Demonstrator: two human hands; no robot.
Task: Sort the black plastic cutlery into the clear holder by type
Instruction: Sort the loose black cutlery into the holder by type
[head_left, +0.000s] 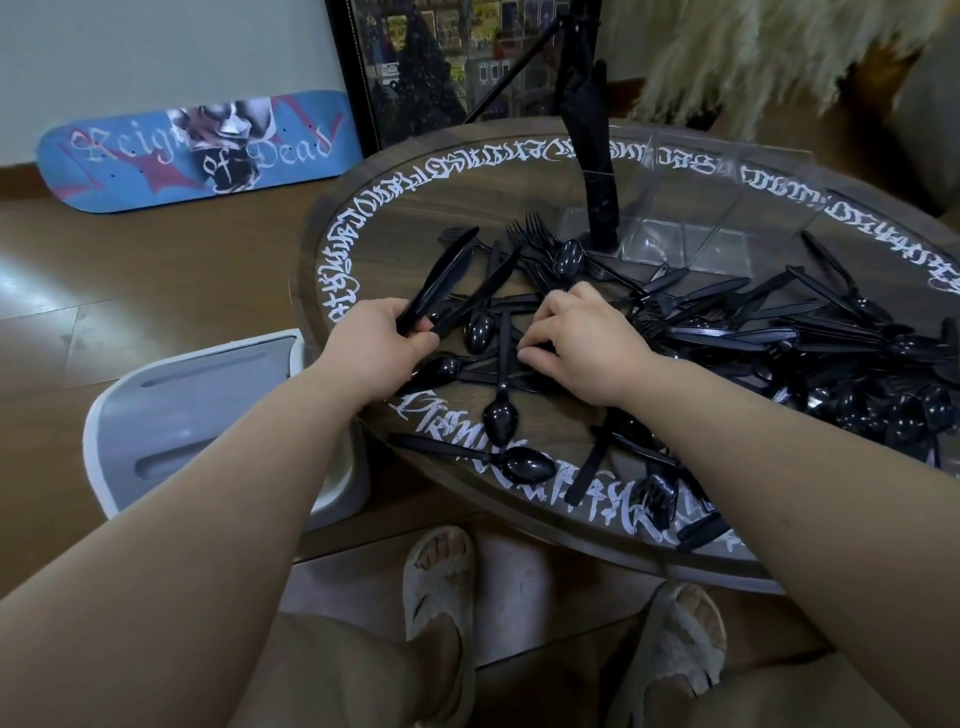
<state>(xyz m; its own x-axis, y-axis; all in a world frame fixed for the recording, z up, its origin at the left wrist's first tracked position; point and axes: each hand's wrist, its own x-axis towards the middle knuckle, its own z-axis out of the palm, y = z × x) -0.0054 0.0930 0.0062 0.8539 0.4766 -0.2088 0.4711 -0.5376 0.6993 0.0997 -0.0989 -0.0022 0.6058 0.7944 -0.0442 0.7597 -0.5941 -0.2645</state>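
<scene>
Black plastic knives, forks and spoons lie scattered over a round dark table (363, 218) with white lettering round its rim. My left hand (376, 340) grips a bundle of black knives (441, 280) by their handles; their blades point up and to the right. My right hand (576, 340) rests with curled fingers on the cutlery in the middle of the table, fingertips on a black piece I cannot name. The clear holder (691, 228) with its compartments stands at the back of the table, right of centre. A large heap of cutlery (831, 353) fills the right side.
A black stand pole (592, 171) rises from the table just left of the holder. A grey and white seat (208, 415) stands on the floor at the left. A blue skateboard deck (197, 150) leans on the wall. My feet in slippers show below.
</scene>
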